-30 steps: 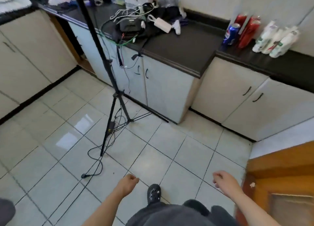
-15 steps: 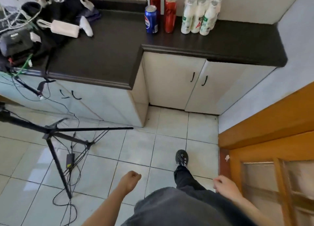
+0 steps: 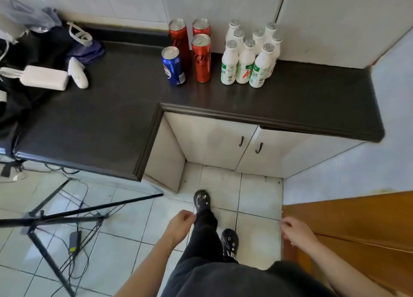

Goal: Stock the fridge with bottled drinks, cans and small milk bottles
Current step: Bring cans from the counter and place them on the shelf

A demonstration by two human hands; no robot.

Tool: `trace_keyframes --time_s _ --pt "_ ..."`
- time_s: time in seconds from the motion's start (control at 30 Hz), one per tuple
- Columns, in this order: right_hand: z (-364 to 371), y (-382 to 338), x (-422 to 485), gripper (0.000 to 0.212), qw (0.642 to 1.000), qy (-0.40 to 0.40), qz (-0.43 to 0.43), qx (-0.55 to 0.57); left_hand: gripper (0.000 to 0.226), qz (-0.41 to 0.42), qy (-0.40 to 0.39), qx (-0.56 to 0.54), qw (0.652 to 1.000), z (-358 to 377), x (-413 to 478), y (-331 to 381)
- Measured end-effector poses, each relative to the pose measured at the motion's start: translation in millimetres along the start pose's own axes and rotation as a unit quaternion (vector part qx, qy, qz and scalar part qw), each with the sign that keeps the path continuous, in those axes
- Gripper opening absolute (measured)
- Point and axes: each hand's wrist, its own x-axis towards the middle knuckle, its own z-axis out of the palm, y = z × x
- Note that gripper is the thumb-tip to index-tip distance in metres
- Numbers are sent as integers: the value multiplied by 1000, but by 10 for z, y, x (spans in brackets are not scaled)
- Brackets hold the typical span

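On the dark countertop (image 3: 301, 100) against the back wall stand a blue can (image 3: 173, 66), three tall red cans (image 3: 201, 59) and a cluster of several small white milk bottles (image 3: 250, 57) with foil tops. My left hand (image 3: 180, 226) hangs low over the floor tiles, fingers loosely curled with nothing in them. Near the wooden door, my right hand (image 3: 295, 230) is low too, fingers curled and holding nothing. Both hands are well short of the counter. No fridge is in sight.
A black tripod (image 3: 55, 216) with cables and a power adapter (image 3: 74, 240) spreads over the floor at left. A white charger block (image 3: 44, 77), bags and clutter sit on the left counter. White cabinet doors (image 3: 223, 140) are below; the orange wooden door (image 3: 357, 229) is at right.
I have walked closer to the counter and the view has turned right; the cans and milk bottles now stand larger and straight ahead. Both hands stay low with nothing in them.
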Motion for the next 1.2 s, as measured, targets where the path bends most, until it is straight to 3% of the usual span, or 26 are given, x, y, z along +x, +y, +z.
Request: trace_keyframes --time_s 0.17,0.27,0.33,0.47,0.6,0.67,0.77,0.87,1.07,1.2 --pt "-93 -548 364 13 999 6 -8 51 13 7 -1 -9 1000 -258 566 373" --pt "-321 -1129 527 12 994 50 -39 91 13 46 69 -56 995 -645 888 866" --pt "-557 -1612 644 11 989 78 -78 101 11 122 131 -73 981 -1012 1059 1295" --pt "-1018 -2612 847 13 968 138 -163 132 13 276 273 -88 917 -1711 1294 2004" --pt "-1266 -3454 899 18 926 219 -266 156 23 329 421 -112 838 -2188 1511 2487" --pt "-1310 -3795 908 26 908 244 -307 150 38 342 450 -85 821 -2351 1643 2632" --pt "-1369 -4196 969 41 883 281 -362 101 68 317 384 -88 863 -2445 1804 2748" --pt "-1416 -4478 1073 56 865 319 -388 17 84 297 307 -78 901 -2424 1904 2753" --pt "-1389 -4596 1294 71 878 268 -393 -56 85 279 298 -66 911 -2393 1975 2717" --pt "-1424 -4585 1406 76 881 274 -382 -54 81 268 309 -80 909 -2372 1938 2738"
